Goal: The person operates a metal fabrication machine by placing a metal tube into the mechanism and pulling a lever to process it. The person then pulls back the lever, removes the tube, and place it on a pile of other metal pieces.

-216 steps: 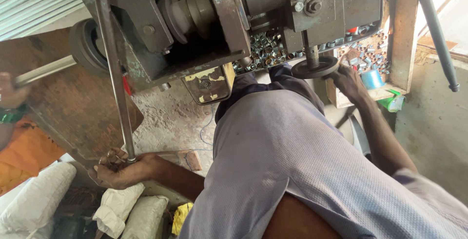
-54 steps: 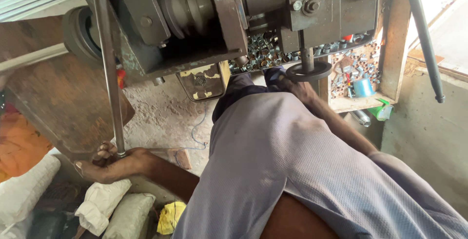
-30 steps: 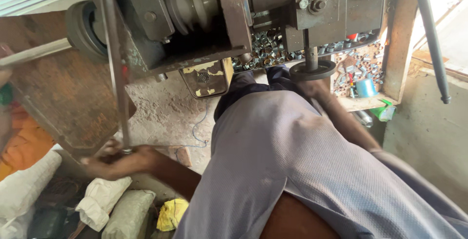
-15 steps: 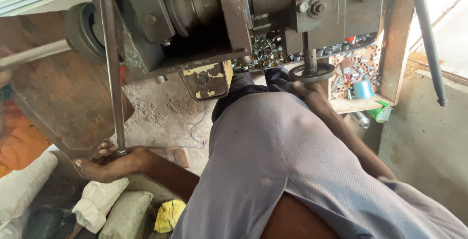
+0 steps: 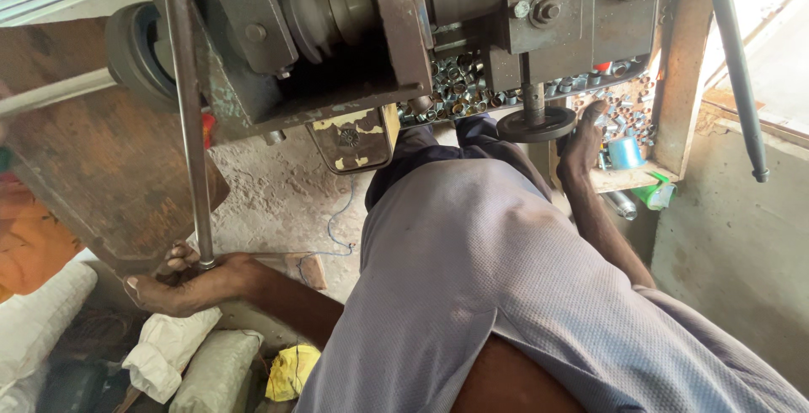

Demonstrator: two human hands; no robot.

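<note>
Machine: we see a large grey metal machine point(image 5: 354, 34) across the far side, its pulley exposed at left.
Floor: rough concrete floor point(image 5: 278, 194) lies beneath, with white sacks point(image 5: 168, 354) near left.
Long rod: the steel rod point(image 5: 190, 109) hangs upright at left for a low reach.
Left hand: our left hand point(image 5: 181, 282) has its fingers closed round the rod's lower end.
Handwheel: the small handwheel point(image 5: 536, 124) sits under the machine, right.
Right hand: our right hand point(image 5: 583, 139) rests against the wheel's rim; how firmly its fingers close we cannot tell.
Parts: small metal rings point(image 5: 455, 88) are heaped behind.

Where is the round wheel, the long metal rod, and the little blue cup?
round wheel point(image 5: 536, 124), head view, on its flat rim.
long metal rod point(image 5: 187, 109), head view, mid-shaft.
little blue cup point(image 5: 625, 152), head view, on its side wall.
</note>
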